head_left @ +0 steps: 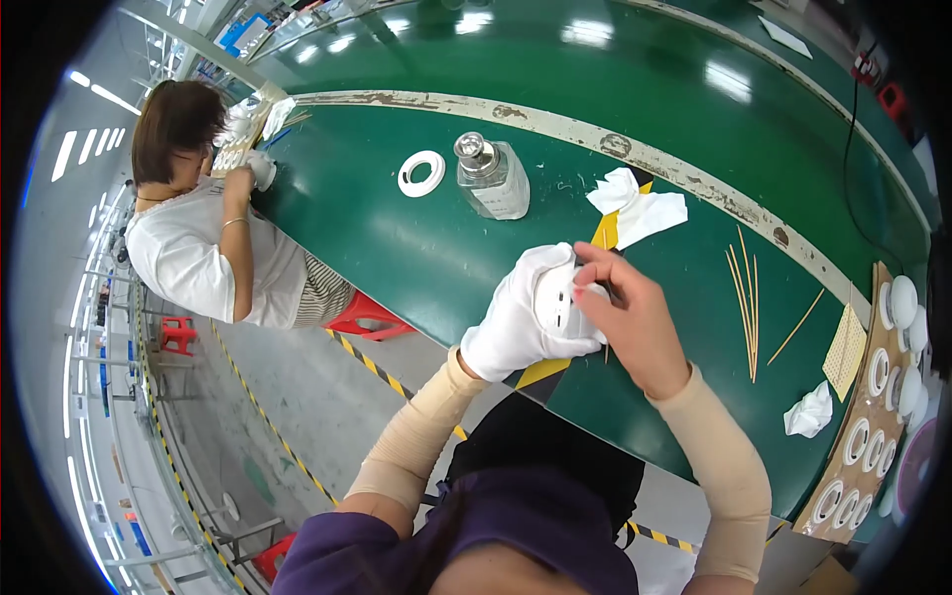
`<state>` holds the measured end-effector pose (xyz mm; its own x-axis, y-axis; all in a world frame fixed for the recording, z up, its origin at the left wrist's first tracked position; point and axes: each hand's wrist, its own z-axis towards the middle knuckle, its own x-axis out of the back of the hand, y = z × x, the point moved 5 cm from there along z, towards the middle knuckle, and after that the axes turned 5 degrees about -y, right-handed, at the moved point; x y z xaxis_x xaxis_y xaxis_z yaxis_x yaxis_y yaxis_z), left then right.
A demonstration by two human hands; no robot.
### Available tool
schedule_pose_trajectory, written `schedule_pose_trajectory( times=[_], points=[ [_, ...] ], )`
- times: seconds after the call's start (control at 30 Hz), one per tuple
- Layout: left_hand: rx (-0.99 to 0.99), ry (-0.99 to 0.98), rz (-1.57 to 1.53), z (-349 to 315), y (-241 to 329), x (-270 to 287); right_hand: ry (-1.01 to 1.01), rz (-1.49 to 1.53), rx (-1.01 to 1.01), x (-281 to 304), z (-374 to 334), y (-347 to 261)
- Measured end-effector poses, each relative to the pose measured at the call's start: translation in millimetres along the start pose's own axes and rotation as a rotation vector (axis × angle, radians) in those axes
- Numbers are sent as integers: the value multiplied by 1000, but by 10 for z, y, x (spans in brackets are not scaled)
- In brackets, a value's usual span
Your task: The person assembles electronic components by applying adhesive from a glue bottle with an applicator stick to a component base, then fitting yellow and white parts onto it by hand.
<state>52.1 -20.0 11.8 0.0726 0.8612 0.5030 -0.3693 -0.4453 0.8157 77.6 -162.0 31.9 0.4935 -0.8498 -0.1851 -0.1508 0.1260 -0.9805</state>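
Cupping a white round part (557,297), gloved left hand (521,317); bare right hand (635,317) grip pinching a thin stick (606,349).

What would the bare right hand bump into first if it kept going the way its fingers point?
Most likely the white part held in the gloved left hand; the right hand fingertips already seem to touch it, though depth is unclear.

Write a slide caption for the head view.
Gloved left hand holds a white plastic part while the bare right hand works it with a thin stick.
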Motion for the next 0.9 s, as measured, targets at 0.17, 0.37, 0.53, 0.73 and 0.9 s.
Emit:
schedule_pose_trajectory(
  times=[0.17,0.37,0.53,0.73,0.9],
  points=[
    [-211,53,12,33,33,6,60,74,-1,-76,-80,-40],
    [-192,-16,47,122,127,21,133,100,-34,-81,20,22],
    [-48,35,-150,31,41,18,166,140,-70,-108,25,64],
    [7,34,-174,38,-5,17,208,176,-54,-143,-56,38],
    [-115,86,-145,34,-53,-14,210,216,-115,-166,16,53]
  ],
)
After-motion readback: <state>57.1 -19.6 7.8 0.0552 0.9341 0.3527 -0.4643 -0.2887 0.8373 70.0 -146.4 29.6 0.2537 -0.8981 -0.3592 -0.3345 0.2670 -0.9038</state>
